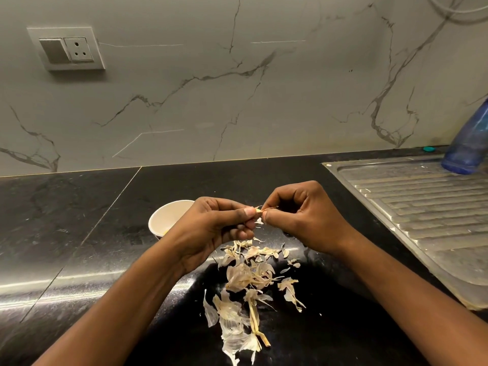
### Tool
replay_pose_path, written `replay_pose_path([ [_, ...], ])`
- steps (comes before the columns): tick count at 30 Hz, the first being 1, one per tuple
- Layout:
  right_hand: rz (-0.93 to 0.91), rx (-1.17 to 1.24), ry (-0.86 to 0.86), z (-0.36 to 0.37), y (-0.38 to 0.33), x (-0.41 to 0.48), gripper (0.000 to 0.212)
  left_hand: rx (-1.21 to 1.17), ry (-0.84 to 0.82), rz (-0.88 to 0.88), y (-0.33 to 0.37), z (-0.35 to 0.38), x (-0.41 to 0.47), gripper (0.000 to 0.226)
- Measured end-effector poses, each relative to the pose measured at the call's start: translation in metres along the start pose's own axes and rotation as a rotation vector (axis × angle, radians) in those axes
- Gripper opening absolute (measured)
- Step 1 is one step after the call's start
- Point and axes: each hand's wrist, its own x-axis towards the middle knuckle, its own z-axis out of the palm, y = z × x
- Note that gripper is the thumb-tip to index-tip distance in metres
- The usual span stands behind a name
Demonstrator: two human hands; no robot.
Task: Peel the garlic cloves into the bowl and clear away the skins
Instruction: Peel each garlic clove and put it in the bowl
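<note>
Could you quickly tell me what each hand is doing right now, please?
Left hand: closed, pinching a garlic clove.
Right hand: closed, pinching the clove's skin.

A veined marble wall [237, 88] is filling the upper frame, a switch plate [66, 48] sitting upper left; light is glinting off the black countertop [66, 220], a steel drainboard [422, 207] lying at right.

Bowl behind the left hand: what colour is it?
The bowl is white, shown best in the head view.
</note>
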Motion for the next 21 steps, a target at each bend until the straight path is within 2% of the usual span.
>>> replay_pose_path([
  [9,0.002,0.185,-0.026,-0.0017,-0.0016,-0.0001,0.011,-0.196,-0.085,-0.118,0.0025,0.0006,-0.0028,0.016],
  [15,-0.002,0.069,0.046,-0.0020,0.0015,0.0021,0.009,-0.131,-0.009,-0.056,0.0064,0.0012,-0.0026,0.019],
  [21,0.060,0.135,0.085,-0.0021,0.0041,0.0046,0.005,-0.098,-0.005,-0.037,0.0073,-0.0013,-0.0046,0.026],
])
